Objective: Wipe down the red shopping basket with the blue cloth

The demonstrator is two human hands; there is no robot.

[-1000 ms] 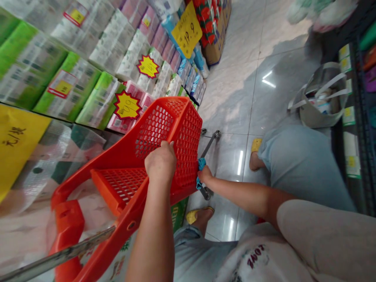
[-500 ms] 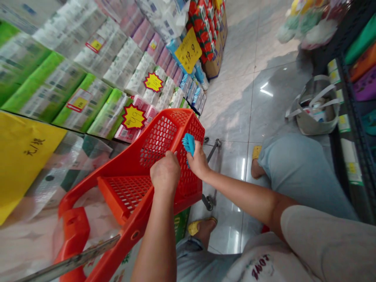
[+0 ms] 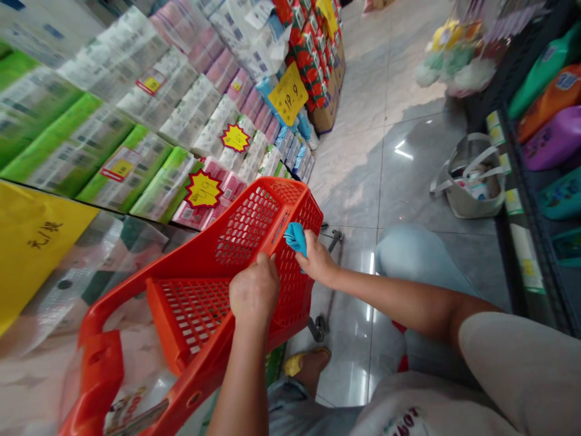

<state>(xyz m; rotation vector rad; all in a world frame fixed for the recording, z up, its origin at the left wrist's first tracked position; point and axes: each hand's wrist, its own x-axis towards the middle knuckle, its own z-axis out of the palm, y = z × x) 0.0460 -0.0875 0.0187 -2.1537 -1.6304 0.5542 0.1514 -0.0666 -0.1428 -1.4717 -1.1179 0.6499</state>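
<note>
A red shopping cart (image 3: 247,224) with meshed walls stands tilted across the view. My left hand (image 3: 255,287) is closed round the cart's near top rim, thumb on top. To its right, my right hand (image 3: 316,259) grips a crumpled blue cloth (image 3: 296,237) against the cart's side near the front end. Part of the cloth is hidden in the fingers. The red folding seat flap (image 3: 193,312) lies to the left of my left hand.
Stacked tissue packs (image 3: 154,181) with yellow price signs line the left side. A grey basket (image 3: 474,181) sits on the tiled floor beside a shelf of bottles (image 3: 551,136) at the right. Boxes with red packs (image 3: 313,66) stand farther ahead. My foot in a yellow slipper (image 3: 295,363) is below the cart.
The view has shifted, and the basket and shelf appear farther left. My right knee has come forward, and its yellow slipper is no longer visible. Both hands keep their holds.
</note>
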